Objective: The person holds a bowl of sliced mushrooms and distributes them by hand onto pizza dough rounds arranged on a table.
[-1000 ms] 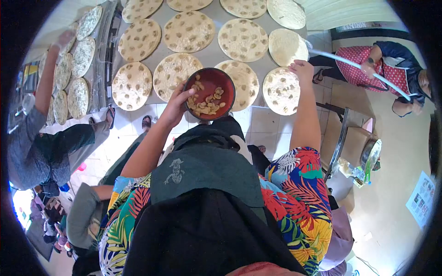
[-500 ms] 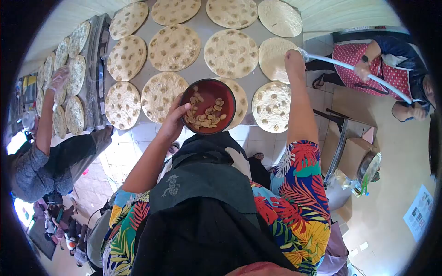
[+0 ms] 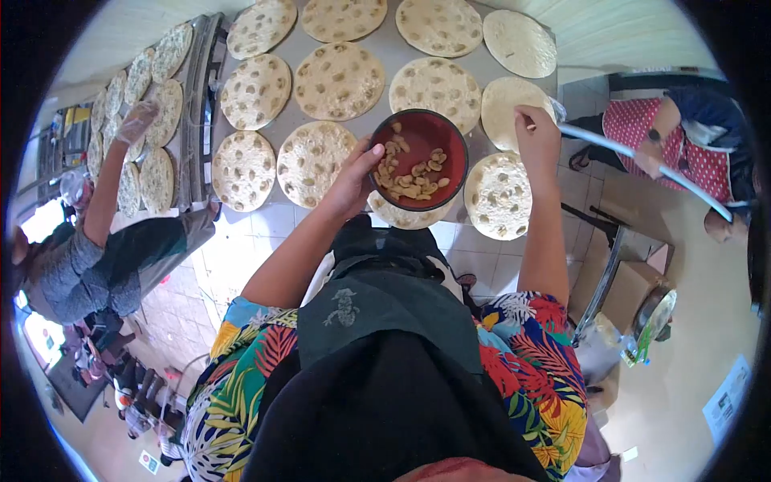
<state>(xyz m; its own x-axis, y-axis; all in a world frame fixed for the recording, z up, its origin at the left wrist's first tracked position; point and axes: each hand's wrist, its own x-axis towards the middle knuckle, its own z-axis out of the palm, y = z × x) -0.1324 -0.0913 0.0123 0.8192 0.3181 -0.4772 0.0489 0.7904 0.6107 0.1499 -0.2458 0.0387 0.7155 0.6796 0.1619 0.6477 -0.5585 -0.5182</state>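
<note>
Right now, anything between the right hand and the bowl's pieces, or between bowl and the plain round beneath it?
Nothing visible blocks the right hand from the pieces, or the bowl from the round. The left hand grips the bowl's opposite side.

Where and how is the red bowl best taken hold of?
Probably by the left wall, coming from the left, as the left hand does: thumb over the rim, fingers outside. The red bowl is round, with no handle in sight; its open top faces up with loose pieces inside, so keep it level.
</note>
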